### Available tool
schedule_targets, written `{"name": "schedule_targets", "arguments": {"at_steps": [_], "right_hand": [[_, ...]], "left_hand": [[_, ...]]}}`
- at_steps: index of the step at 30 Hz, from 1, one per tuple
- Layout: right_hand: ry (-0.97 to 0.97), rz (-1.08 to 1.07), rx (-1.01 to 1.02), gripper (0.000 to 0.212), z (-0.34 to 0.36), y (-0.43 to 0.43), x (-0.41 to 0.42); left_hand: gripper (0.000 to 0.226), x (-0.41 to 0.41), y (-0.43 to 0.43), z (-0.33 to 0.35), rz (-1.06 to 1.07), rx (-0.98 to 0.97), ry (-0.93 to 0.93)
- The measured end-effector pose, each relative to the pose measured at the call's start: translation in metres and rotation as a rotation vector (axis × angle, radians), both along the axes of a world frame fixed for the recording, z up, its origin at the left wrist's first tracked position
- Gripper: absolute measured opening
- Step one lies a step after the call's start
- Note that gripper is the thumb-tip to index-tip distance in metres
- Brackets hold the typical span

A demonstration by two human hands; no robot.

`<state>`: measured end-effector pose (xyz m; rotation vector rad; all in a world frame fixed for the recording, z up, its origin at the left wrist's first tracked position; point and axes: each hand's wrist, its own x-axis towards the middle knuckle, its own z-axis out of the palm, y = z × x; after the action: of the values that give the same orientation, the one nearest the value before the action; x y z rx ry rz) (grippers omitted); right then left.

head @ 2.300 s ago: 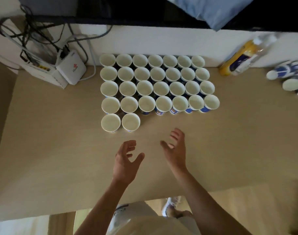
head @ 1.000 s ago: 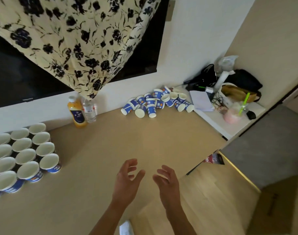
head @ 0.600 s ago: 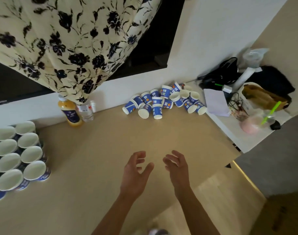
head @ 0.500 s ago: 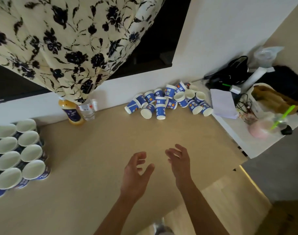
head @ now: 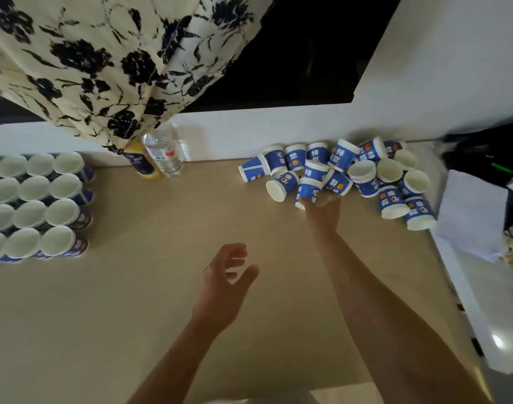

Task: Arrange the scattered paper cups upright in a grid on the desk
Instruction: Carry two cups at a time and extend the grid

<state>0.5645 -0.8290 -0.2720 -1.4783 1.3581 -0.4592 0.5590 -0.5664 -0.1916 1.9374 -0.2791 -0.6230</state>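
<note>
Several blue-and-white paper cups lie scattered in a pile at the back right of the tan desk. My right hand reaches into the pile's front edge, where its fingers and thumb grip one blue paper cup by its lower end. Over the middle of the desk my left hand hovers with spread, relaxed fingers and holds nothing. At the far left stands a grid of upright cups, open ends up, partly cut off by the frame edge.
An orange juice bottle and a clear water bottle stand by the back wall under a floral curtain. A white side table with a sheet of paper and a black bag adjoins the desk's right edge.
My view turned from the grid to the scattered pile. My right hand stretched forward to the pile and took hold of a cup. My left hand stayed open over the desk.
</note>
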Motion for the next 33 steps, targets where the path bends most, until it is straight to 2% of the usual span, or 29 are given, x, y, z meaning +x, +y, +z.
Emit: {"name": "schedule_targets", "arguments": {"at_steps": [2,8,12,17,23,29,33], "right_hand": [[0.001,0.041,-0.003,0.056,-0.008,-0.017,0.011],[-0.015,0.042,0.065,0.078,-0.039,-0.034,0.03],[0.026,0.066,0.034,0.079,-0.051,-0.038,0.03],[0.0,0.07,-0.002,0.081,-0.053,-0.032,0.007],[0.029,0.077,0.066,0.087,-0.053,-0.009,-0.045],[-0.098,0.1,0.081,0.077,-0.034,0.023,-0.088],[-0.227,0.294,0.066,0.074,-0.002,0.042,-0.108]], "left_hand": [[0.031,0.001,-0.007,-0.003,0.034,0.019,-0.007],[0.034,-0.009,-0.013,-0.009,0.091,0.072,-0.015],[0.037,-0.018,-0.012,-0.011,0.099,0.103,-0.019],[0.036,-0.023,-0.018,-0.013,0.08,0.14,-0.019],[0.033,-0.029,-0.04,-0.017,0.004,0.159,-0.006],[0.035,-0.039,-0.062,-0.023,-0.065,0.188,0.021],[0.049,-0.039,-0.077,-0.022,-0.085,0.184,0.045]]}}
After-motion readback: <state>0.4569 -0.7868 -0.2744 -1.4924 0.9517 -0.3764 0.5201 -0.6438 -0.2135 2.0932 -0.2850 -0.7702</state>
